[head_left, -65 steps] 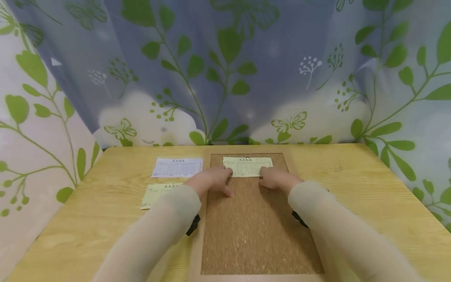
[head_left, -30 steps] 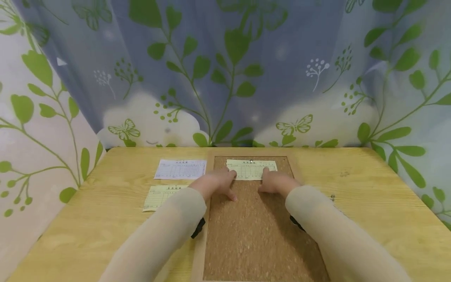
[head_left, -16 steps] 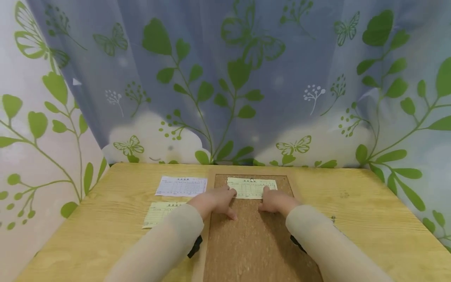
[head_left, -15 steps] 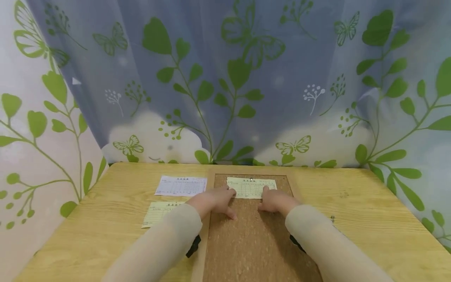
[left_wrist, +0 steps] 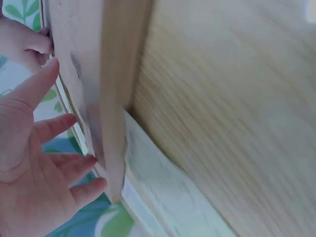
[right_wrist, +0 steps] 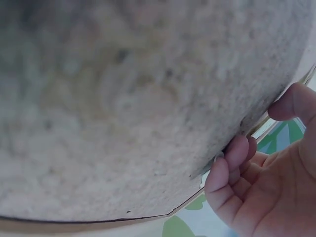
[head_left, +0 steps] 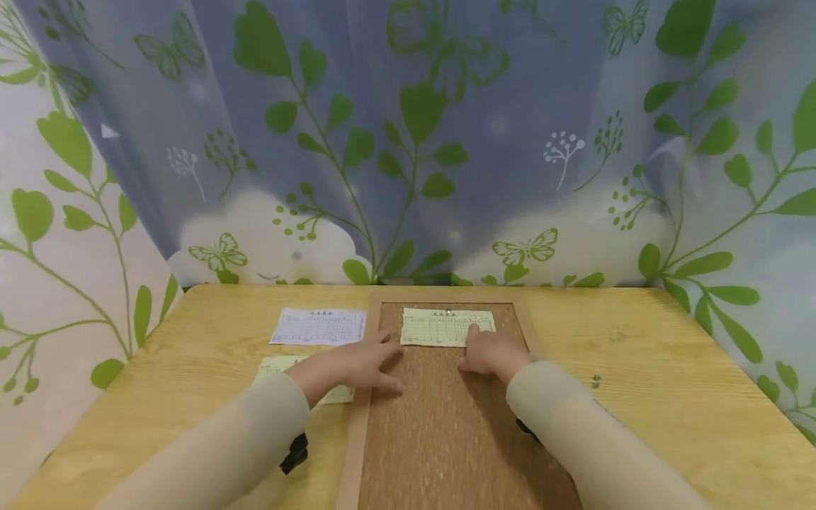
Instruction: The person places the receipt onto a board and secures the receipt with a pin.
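A pale yellow printed form slip (head_left: 436,330) lies near the top of the framed corkboard (head_left: 440,432), a small shiny pin (head_left: 448,312) at its top edge. My right hand (head_left: 494,354) touches the slip's lower right part with a fingertip, its other fingers loosely bent against the cork, as the right wrist view shows. Off the slip, my left hand (head_left: 357,363) spreads over the board's left frame, thumb and fingers apart and nothing held. Beneath the left hand and forearm, a second yellow slip (head_left: 270,366) is partly hidden.
A white form slip (head_left: 319,326) lies on the wooden table (head_left: 210,340), left of the board. Small metallic bits (head_left: 596,381) sit on the table right of the board, beside my right sleeve. A leaf-patterned curtain (head_left: 484,177) hangs behind the table's far edge.
My left hand has left the pinned slip's left edge and moved left over the frame, its fingers spreading. My right hand stays at the slip's right side. The head view has shifted slightly.
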{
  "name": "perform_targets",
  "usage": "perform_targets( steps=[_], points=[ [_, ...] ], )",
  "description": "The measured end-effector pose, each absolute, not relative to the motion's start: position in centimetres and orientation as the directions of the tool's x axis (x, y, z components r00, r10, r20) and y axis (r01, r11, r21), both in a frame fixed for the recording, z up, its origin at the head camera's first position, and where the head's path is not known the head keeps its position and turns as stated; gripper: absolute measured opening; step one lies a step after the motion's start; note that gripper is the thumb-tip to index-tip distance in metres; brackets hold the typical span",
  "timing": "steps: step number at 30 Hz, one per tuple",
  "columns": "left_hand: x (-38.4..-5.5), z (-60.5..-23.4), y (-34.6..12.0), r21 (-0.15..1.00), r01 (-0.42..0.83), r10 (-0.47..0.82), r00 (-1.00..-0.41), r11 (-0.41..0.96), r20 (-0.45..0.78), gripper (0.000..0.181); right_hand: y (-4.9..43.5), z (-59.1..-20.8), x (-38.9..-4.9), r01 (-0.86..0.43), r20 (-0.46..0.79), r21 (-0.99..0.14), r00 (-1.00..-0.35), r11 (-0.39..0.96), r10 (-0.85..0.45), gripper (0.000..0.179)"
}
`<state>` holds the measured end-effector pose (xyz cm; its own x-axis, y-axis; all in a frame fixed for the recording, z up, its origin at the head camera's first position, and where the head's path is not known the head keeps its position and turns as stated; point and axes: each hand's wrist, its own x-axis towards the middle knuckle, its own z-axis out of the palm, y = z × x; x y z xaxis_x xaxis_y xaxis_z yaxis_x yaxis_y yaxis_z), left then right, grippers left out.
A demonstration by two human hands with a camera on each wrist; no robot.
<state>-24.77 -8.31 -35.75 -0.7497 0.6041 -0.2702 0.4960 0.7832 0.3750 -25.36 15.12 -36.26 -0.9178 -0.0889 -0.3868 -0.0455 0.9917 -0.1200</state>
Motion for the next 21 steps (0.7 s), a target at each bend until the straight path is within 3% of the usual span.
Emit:
perform_targets(
  steps=[7, 21],
  points=[
    [-23.9, -35.3, -12.4, 0.456, 0.441, 0.582, -0.778, 0.773, -0.237, 0.067, 14.8, -36.1, -25.9, -0.02, -0.38, -0.095, -0.923, 0.995, -0.055, 0.074],
    [-21.5, -34.9, -20.5, 0.433, 0.352, 0.464, -0.866, 0.83, -0.187, 0.066, 14.7, -35.8, -25.4, 0.005, -0.373, -0.089, -0.927, 0.996, -0.029, 0.065]
  ],
)
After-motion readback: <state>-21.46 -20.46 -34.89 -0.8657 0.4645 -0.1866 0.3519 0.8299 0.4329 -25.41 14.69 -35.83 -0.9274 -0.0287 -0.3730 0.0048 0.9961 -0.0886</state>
